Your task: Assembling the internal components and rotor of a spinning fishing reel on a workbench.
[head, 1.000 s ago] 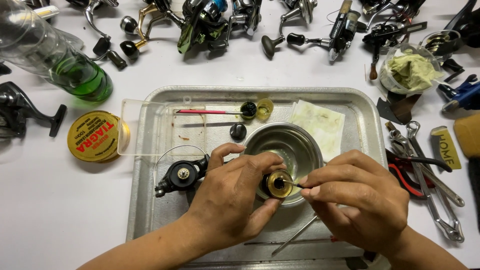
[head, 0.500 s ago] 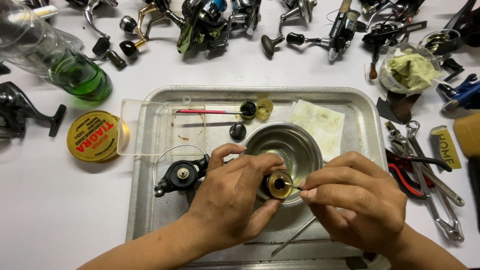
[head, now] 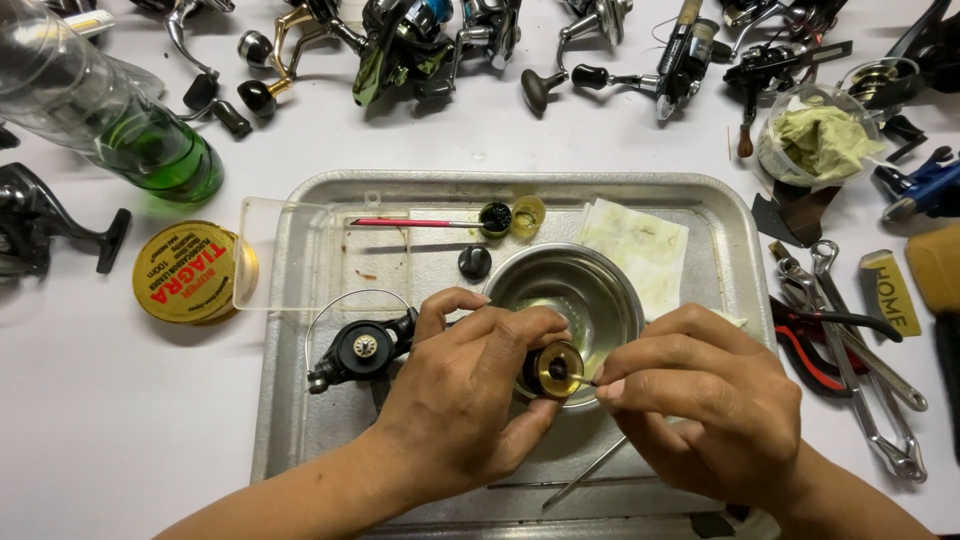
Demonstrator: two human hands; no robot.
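Left hand (head: 460, 400) grips gold spool (head: 556, 369) over steel bowl (head: 570, 300), centre frame; right hand (head: 700, 400) pinches thin pin (head: 585, 381); reel body (head: 355, 352) just left.

Bare tabletop (head: 90, 420) lay open left of the metal tray (head: 720, 215). Fishing reels (head: 420, 45) crowded the far edge, a green bottle (head: 150, 150) blocked the far left, and pliers (head: 830, 340) lined the right side.
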